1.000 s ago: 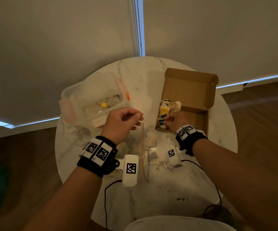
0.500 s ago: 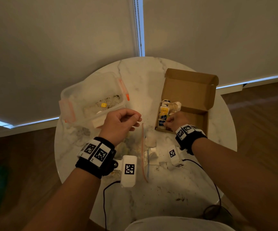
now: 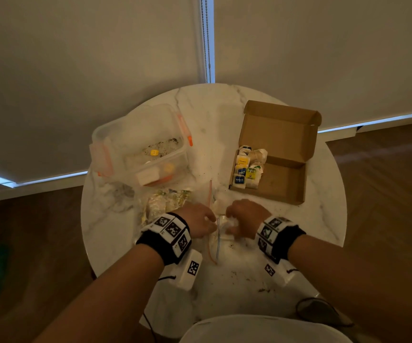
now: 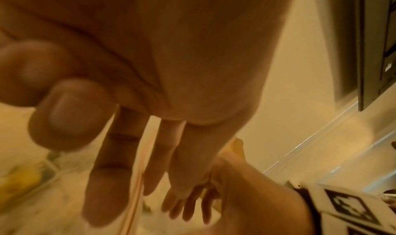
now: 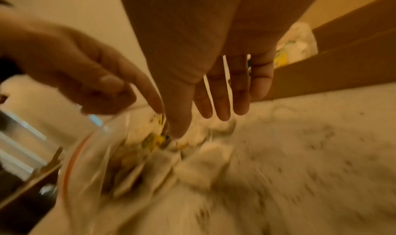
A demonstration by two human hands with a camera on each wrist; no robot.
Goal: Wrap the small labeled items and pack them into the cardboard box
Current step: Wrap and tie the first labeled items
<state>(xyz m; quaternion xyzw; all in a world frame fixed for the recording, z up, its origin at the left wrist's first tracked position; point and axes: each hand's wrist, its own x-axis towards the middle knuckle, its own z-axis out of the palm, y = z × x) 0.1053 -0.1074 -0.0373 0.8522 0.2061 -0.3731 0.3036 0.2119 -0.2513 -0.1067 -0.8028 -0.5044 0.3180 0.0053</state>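
Note:
An open cardboard box [image 3: 284, 184] stands at the table's right, with several small labeled items [image 3: 243, 173] packed along its left side. Both hands are at a clear zip bag [image 3: 218, 240] lying in the middle of the table. My left hand [image 3: 211, 225] pinches the bag's rim with its orange zip strip [image 4: 137, 179]. My right hand [image 3: 229, 229] reaches into the bag's mouth [image 5: 90, 154] with straight fingers [image 5: 222, 106] and holds nothing. Below its fingertips lie white wrapped pieces [image 5: 203, 162], blurred.
A clear plastic container [image 3: 115, 134] with orange clips stands at the back left. In front of it is a bag of yellow-green packets [image 3: 167, 204]. The round marble table [image 3: 224, 288] has dark crumbs near its front edge. Window blinds hang close behind.
My right hand has left the cardboard box and come back to the zip bag. My left hand has dropped from its raised position down to the bag on the table.

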